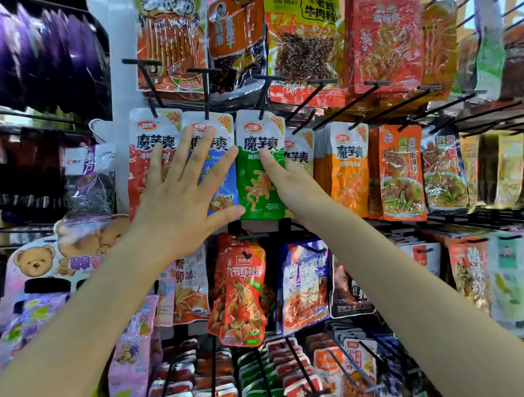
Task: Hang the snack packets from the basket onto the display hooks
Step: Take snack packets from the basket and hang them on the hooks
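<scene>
A green snack packet hangs on a black display hook in the middle row of the rack. My right hand holds its right edge, thumb on the front and the other fingers hidden behind it. My left hand lies flat with spread fingers over the blue packet and the red packet hanging to the left. No basket is in view.
The rack is packed with hanging packets: orange ones to the right, a red shrimp packet below, larger bags above. Several bare black hooks jut out at upper right. A teddy-bear display card stands at the left.
</scene>
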The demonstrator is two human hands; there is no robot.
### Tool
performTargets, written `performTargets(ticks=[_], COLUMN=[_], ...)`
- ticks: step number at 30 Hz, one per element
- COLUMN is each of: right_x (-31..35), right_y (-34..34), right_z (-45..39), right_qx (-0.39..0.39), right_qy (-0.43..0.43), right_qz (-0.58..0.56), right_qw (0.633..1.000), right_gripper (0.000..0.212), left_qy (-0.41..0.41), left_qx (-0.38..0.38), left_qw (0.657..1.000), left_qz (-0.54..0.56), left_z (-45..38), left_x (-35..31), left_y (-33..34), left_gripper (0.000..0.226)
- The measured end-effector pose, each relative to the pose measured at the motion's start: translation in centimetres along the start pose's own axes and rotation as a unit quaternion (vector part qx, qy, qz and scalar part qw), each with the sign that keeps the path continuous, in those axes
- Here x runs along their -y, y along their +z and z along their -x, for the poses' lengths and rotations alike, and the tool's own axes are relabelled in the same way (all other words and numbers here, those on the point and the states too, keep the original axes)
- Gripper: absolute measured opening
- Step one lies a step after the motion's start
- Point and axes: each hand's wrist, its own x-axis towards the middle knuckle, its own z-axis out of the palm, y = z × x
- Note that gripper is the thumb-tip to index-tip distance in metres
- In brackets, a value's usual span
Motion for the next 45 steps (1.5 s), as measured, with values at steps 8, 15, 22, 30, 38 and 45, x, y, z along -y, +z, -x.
performTargets(ticks=[8,15,22,30,38,45], right_x=[-0.3,-1.4,-0.8,-1.4,-2.7,-3.6], right_y=[-3.8,-5.0,-5.8,-6.3,-6.4,-5.5], right_z=[1.1,-0.1,-1.9,-2.1,-3.2,-4.4], right_qx=[-0.093,-0.092,-0.033,0.043,0.059,0.03], right_qy=[-0.105,-0.077,0.001,0.026,0.02,0.019], right_qz=[0.105,0.212,0.22,0.133,-0.005,-0.043], right_qw=[0.984,0.97,0.975,0.99,0.998,0.998], right_gripper=[0.062,0.062,0.054,0.066,0.027,0.063], left_qy=[0.033,0.062,0.051,0.053,0.048,0.049], left_qx=[-0.057,-0.053,-0.052,-0.073,-0.08,-0.092], left_qw=[0.998,0.996,0.997,0.995,0.994,0.993], left_qz=[0.008,-0.035,-0.037,-0.048,-0.056,-0.061], left_z=[-0.3,-3.1,-3.5,-3.5,-3.5,-3.5], left_x=[-1.1,-4.6,-4.7,-4.6,-4.6,-4.5], left_y=[-0.7,-0.2,0.5,0.7,1.0,1.2], left_gripper=[0.079,0.077,0.081,0.079,0.077,0.076])
